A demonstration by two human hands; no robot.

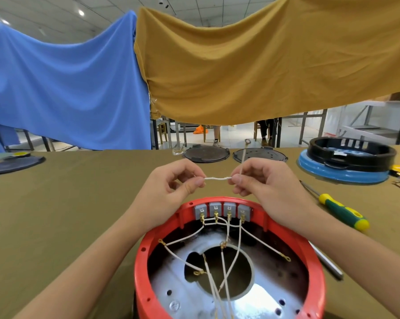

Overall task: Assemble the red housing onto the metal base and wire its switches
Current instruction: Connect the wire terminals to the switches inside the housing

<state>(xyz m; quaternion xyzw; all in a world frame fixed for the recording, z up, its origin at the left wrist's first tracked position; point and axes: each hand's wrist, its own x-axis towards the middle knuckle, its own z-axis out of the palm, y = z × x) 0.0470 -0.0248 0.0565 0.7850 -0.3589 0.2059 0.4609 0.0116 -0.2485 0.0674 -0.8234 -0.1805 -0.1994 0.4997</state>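
Observation:
The red housing (314, 268) sits at the table's near edge, ringed around the shiny metal base (270, 302) with its round central hole. Several grey switches (222, 209) line the housing's far inner wall, and white wires (238, 245) with brass terminals run from them across the base. Above the switches, my left hand (171, 187) and my right hand (263, 178) pinch the two ends of a short stretch of white wire (218, 178) held level between them. That wire's free end with a ring terminal (247, 141) sticks up beyond my right hand.
A green-and-yellow screwdriver (339, 210) lies to the right; a metal rod (328, 263) rests beside the housing. A black ring on a blue housing (342, 173) stands at far right. Two dark round plates (206, 154) lie at the far edge, another dark plate (12, 164) far left.

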